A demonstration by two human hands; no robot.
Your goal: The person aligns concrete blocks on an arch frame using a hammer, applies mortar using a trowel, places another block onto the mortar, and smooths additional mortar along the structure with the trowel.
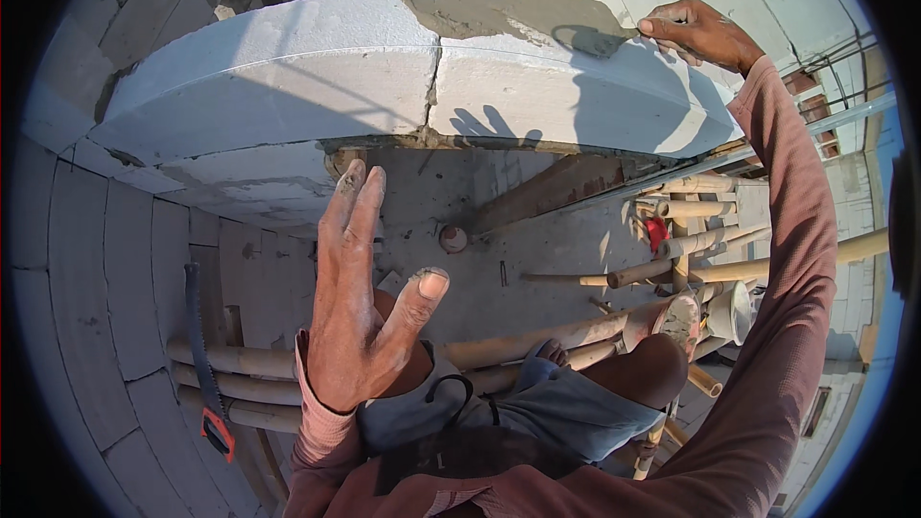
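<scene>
A bed of wet grey mortar (508,11) lies along the top of the white block wall (355,86). At its right end my right hand (696,34) is closed on a trowel (606,41). The blade is smeared with mortar and rests at the block's top; my fingers hide the handle. My left hand (355,297) is raised in front of the wall, holding nothing, with fingers stretched and thumb apart. Its fingertips are dusted grey. A thin string line (317,56) runs along the upper edge of the blocks, and a mortar-filled joint (433,86) parts two of them.
A handsaw (206,364) with an orange-red handle hangs at left by the bamboo poles (240,360). At right are more bamboo scaffold poles (700,209), a mortar-smeared bucket (676,321) and a pale bucket (731,312). Far below, the floor (422,221) shows a round container (453,239).
</scene>
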